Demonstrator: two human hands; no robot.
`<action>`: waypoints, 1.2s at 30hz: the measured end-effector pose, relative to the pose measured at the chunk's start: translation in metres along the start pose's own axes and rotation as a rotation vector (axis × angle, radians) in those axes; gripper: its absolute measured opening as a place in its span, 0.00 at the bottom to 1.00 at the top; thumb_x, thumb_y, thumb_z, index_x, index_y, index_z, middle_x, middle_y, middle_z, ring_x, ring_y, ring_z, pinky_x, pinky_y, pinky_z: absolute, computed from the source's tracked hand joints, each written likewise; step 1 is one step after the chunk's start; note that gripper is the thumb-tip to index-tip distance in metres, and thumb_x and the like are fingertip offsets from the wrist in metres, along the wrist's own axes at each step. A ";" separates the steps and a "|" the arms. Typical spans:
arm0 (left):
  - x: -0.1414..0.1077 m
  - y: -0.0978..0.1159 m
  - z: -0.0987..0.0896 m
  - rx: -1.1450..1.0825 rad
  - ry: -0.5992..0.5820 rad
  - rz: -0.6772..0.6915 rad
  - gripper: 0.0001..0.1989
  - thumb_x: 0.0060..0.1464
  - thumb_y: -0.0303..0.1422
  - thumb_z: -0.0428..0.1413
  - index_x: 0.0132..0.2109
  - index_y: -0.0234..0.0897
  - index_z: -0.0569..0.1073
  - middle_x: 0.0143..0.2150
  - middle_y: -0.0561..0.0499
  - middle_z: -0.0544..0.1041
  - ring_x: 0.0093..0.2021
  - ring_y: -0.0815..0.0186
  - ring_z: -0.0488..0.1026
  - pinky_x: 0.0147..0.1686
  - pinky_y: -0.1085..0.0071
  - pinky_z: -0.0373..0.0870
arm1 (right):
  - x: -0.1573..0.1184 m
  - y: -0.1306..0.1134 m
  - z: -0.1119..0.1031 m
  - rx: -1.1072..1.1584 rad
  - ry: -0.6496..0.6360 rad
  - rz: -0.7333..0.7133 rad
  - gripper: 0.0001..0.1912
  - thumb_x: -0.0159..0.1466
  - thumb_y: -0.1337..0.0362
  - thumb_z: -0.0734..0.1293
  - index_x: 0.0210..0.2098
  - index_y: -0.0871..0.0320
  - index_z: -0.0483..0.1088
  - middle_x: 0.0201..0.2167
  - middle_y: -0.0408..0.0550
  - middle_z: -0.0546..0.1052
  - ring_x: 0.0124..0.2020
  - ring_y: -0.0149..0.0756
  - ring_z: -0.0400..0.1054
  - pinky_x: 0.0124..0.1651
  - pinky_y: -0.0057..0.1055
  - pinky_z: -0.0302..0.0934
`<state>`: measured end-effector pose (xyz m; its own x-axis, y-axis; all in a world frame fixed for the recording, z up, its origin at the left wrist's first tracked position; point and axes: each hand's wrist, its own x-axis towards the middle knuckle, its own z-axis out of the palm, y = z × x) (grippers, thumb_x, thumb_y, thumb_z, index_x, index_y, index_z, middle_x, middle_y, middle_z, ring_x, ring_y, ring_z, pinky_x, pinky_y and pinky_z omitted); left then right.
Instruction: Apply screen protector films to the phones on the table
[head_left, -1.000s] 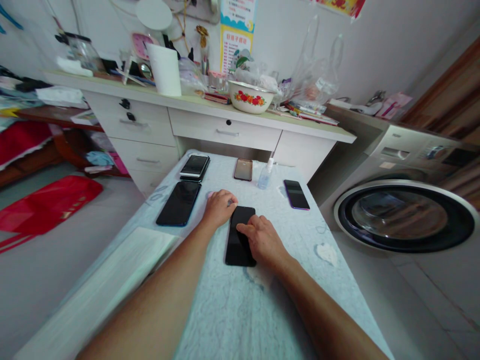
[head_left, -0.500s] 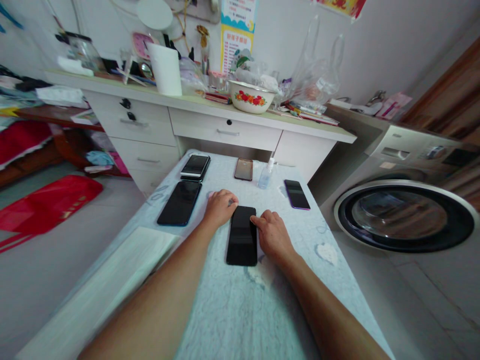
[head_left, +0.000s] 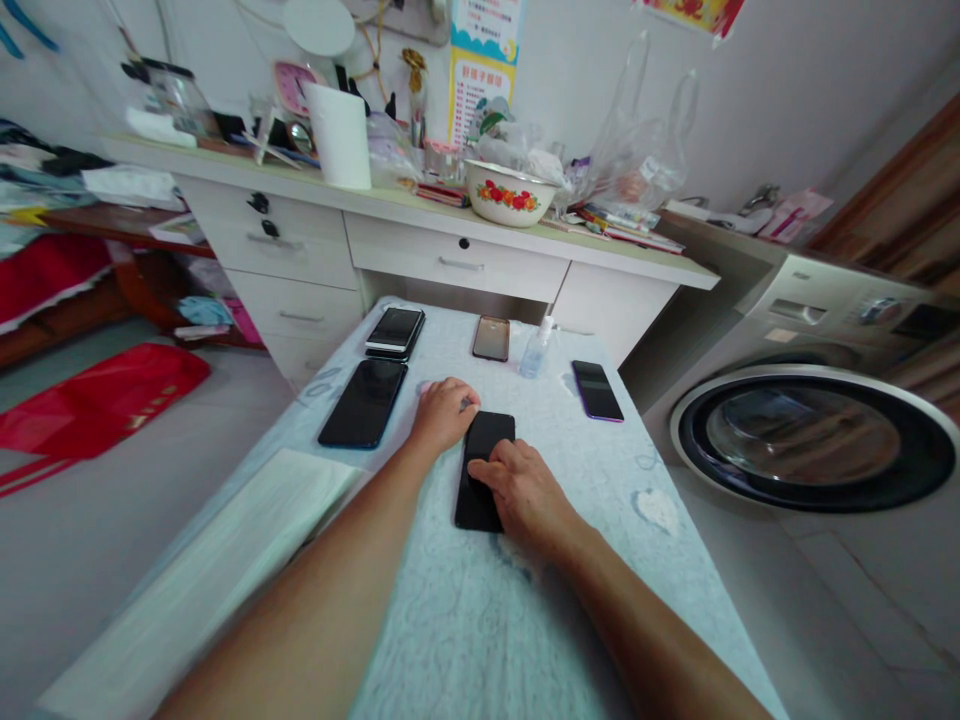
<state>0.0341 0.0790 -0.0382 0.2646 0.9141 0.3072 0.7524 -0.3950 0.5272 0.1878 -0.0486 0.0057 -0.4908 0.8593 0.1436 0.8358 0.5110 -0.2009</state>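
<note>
A black smartphone (head_left: 480, 505) lies flat on the cloth-covered table, screen up, between my hands. Beside its upper left corner rests my left hand (head_left: 444, 412), fingers curled together; a small grey bit shows at the fingertips, too small to name. Over the right half of the phone is my right hand (head_left: 523, 487), its fingers bent and bunched, with a fingertip touching the middle of the screen. Whether anything is under those fingers is hidden. To the left lies another dark phone (head_left: 364, 404), and behind it a stack of phones (head_left: 395, 331).
Toward the table's far end are a brown-edged phone case (head_left: 491, 339) and a clear spray bottle (head_left: 535, 350). A purple-edged phone (head_left: 597, 390) lies at the right. A pale long panel (head_left: 202, 580) runs along the left. A washing machine (head_left: 810, 400) stands right, a white desk (head_left: 465, 268) behind.
My right hand has moved left and slightly nearer across the phone, from its right edge to the middle of the screen. My left hand stays by the upper left corner.
</note>
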 end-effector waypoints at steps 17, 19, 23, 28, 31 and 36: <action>0.001 0.001 0.000 0.019 -0.013 -0.007 0.06 0.53 0.32 0.54 0.36 0.42 0.76 0.45 0.50 0.76 0.49 0.58 0.71 0.53 0.58 0.58 | 0.016 0.029 0.004 -0.074 0.054 0.163 0.20 0.65 0.73 0.60 0.52 0.50 0.73 0.40 0.49 0.70 0.40 0.40 0.59 0.42 0.34 0.50; 0.000 0.001 -0.001 0.015 -0.011 -0.007 0.06 0.53 0.32 0.54 0.35 0.42 0.76 0.44 0.50 0.76 0.49 0.58 0.71 0.53 0.58 0.58 | 0.016 0.034 0.003 -0.086 0.069 0.203 0.20 0.66 0.73 0.59 0.52 0.50 0.73 0.40 0.50 0.70 0.40 0.40 0.59 0.42 0.34 0.50; 0.000 0.002 -0.001 0.008 -0.010 -0.006 0.06 0.53 0.32 0.54 0.35 0.42 0.76 0.44 0.50 0.76 0.48 0.58 0.71 0.53 0.58 0.57 | 0.015 0.042 0.004 -0.110 0.095 0.267 0.18 0.68 0.71 0.59 0.51 0.50 0.74 0.38 0.51 0.70 0.39 0.40 0.60 0.42 0.34 0.50; 0.000 0.002 -0.001 0.004 -0.014 -0.005 0.06 0.54 0.32 0.54 0.35 0.41 0.76 0.44 0.49 0.76 0.48 0.58 0.71 0.53 0.58 0.58 | 0.012 0.046 0.003 -0.124 0.109 0.280 0.19 0.68 0.71 0.58 0.53 0.52 0.73 0.38 0.51 0.71 0.39 0.40 0.60 0.42 0.34 0.51; 0.000 0.001 -0.001 0.004 -0.016 -0.004 0.06 0.53 0.32 0.54 0.35 0.41 0.76 0.44 0.49 0.76 0.48 0.58 0.71 0.53 0.58 0.58 | 0.010 0.046 0.001 -0.125 0.096 0.276 0.19 0.68 0.72 0.59 0.52 0.52 0.73 0.37 0.52 0.71 0.39 0.40 0.60 0.42 0.34 0.51; 0.001 0.000 0.000 0.011 -0.019 -0.003 0.07 0.54 0.33 0.54 0.35 0.42 0.77 0.44 0.49 0.76 0.48 0.58 0.71 0.52 0.58 0.58 | 0.004 0.044 -0.003 -0.106 0.073 0.244 0.18 0.67 0.73 0.58 0.50 0.54 0.74 0.37 0.52 0.71 0.39 0.40 0.61 0.43 0.34 0.52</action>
<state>0.0342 0.0794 -0.0374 0.2739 0.9167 0.2908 0.7595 -0.3917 0.5194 0.2233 -0.0223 0.0003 -0.2563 0.9508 0.1741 0.9500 0.2810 -0.1362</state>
